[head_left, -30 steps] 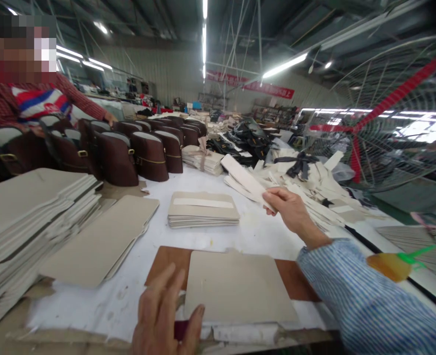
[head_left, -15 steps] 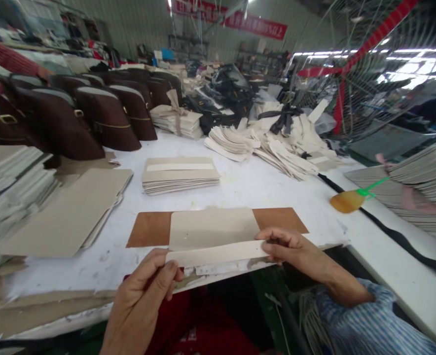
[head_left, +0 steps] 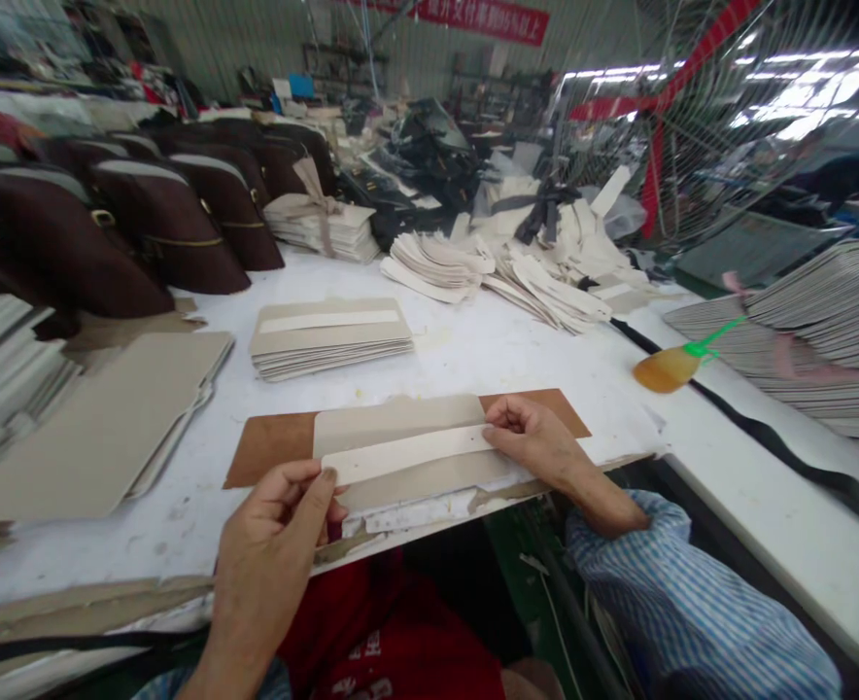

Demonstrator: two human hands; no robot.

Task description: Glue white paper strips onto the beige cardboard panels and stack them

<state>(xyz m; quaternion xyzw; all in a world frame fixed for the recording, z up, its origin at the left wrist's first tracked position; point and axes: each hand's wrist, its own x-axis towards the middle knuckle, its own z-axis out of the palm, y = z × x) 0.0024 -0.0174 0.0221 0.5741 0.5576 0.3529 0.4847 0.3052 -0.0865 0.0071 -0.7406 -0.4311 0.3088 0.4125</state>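
Note:
Stretched between my two hands is a long cream strip (head_left: 407,454), tilted slightly up to the right. My left hand (head_left: 276,535) pinches its left end between thumb and fingers, close to the table's front edge. At the other end, my right hand (head_left: 528,437) pinches the strip in the same way. Directly beneath and behind it lies a beige board panel (head_left: 393,416), with a brown piece (head_left: 273,447) showing on its left and another brown piece (head_left: 565,408) on its right. Whether the strip touches the panel I cannot tell.
A stack of beige panels (head_left: 331,340) topped by a strip lies ahead. Larger boards (head_left: 101,418) are at left, with dark brown bags (head_left: 159,219) behind. Loose cream strips (head_left: 436,267) lie farther back. To the right are an amber bottle (head_left: 667,369) and a fan (head_left: 663,107).
Both hands have moved the strip forward and up, from the table's front edge to over the beige panel. The camera view has shifted slightly to the right.

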